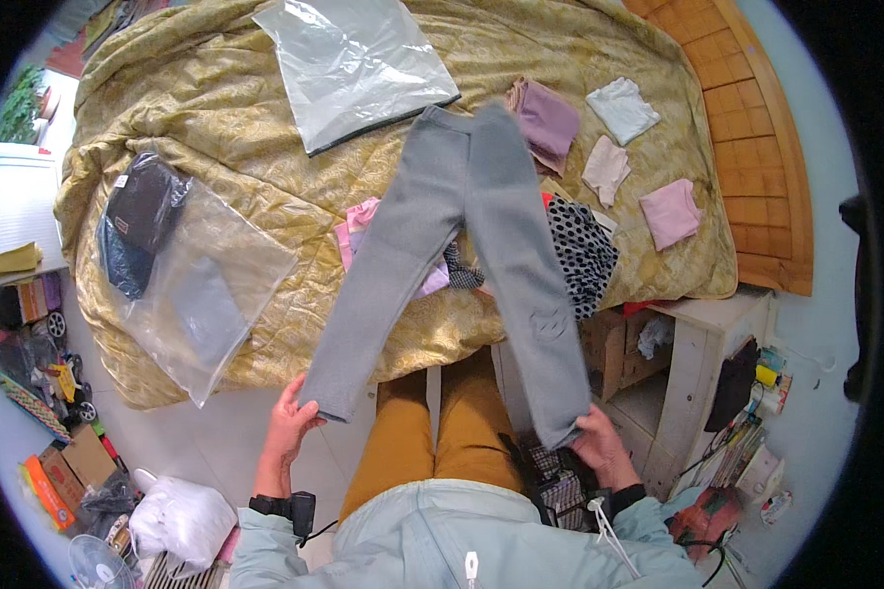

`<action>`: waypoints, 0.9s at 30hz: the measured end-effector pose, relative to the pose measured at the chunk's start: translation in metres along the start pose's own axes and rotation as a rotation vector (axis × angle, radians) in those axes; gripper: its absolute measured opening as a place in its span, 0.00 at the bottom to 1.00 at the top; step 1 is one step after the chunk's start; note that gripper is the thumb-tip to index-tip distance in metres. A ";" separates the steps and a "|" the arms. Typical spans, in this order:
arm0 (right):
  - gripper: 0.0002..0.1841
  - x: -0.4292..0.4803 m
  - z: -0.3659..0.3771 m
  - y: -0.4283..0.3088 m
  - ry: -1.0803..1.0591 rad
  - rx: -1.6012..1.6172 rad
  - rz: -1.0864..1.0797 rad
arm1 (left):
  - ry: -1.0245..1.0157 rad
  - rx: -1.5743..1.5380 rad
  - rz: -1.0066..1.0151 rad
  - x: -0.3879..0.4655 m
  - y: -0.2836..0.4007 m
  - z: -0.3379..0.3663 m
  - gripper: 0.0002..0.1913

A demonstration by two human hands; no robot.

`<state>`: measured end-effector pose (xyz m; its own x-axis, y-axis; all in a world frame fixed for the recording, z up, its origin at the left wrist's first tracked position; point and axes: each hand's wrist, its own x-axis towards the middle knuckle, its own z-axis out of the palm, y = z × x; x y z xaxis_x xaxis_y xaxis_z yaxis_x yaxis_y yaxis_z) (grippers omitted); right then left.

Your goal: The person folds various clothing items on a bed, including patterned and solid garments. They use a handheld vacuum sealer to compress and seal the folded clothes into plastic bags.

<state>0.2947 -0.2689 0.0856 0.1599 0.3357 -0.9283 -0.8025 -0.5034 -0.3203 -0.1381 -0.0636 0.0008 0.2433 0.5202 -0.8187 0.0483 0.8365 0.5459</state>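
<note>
A pair of grey trousers [442, 191] is spread before me, its waistband toward the far side of the bed and its legs apart. My left hand [295, 412] pinches the hem of the left-side leg. The hem of the other leg is gripped in my right hand [597, 438]. Beneath and beside the trousers lie a black polka-dot garment [580, 250] and some pink and lilac clothing [357, 224], both partly covered. A large clear plastic bag [357, 66] with a dark edge lies just beyond the waistband.
The bed carries a gold patterned quilt [265, 188]. Clear bags with dark folded clothing [147, 202] lie at left. Folded mauve cloth [549, 125], white cloth [623, 110] and pink cloth [670, 213] lie at right, near the wooden headboard [759, 147]. A white cabinet [714, 316] stands right.
</note>
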 end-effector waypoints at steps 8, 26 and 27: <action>0.25 0.028 -0.056 0.044 -0.118 0.066 0.021 | -0.149 -0.062 -0.319 0.011 -0.027 -0.017 0.17; 0.18 0.023 0.042 0.015 0.166 0.093 -0.384 | 0.012 -0.177 0.003 0.019 -0.022 -0.006 0.17; 0.17 0.023 0.066 0.005 0.120 0.029 -0.477 | 0.029 -0.210 0.055 0.020 -0.020 0.000 0.17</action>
<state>0.2559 -0.2109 0.0747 0.5770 0.4283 -0.6954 -0.6391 -0.2934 -0.7109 -0.1347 -0.0699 -0.0264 0.2117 0.5680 -0.7954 -0.1679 0.8229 0.5429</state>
